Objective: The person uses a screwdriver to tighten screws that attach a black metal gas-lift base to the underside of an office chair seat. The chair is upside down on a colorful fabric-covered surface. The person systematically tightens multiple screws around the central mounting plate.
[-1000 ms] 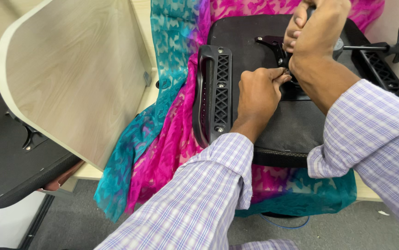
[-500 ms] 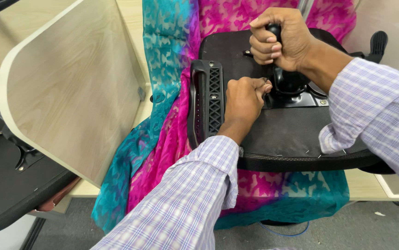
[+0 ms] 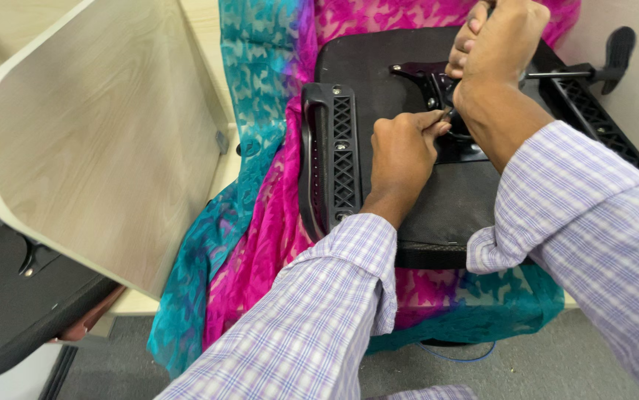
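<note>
A black chair seat (image 3: 445,215) lies upside down on a pink and teal cloth (image 3: 260,207). Its metal mechanism plate (image 3: 427,78) faces up, with a lever (image 3: 616,52) sticking out to the right. My right hand (image 3: 501,44) is clenched around a black upright post over the mechanism, which the hand mostly hides. Just below it, my left hand (image 3: 401,152) rests on the seat. Its fingers are pinched on a small thin piece at the foot of that post. A black ribbed armrest (image 3: 334,155) runs along the seat's left side, and another (image 3: 601,126) along the right.
A curved light wooden panel (image 3: 97,148) stands tilted at the left, close to the cloth. Below it lies another black seat part (image 3: 8,311). Grey floor (image 3: 556,370) with a thin blue wire (image 3: 453,354) shows under the table's near edge.
My right hand has kept its grip on the post while shifting and turning over the mechanism. My left hand has stayed pinched at the post's foot. The view has shifted slightly.
</note>
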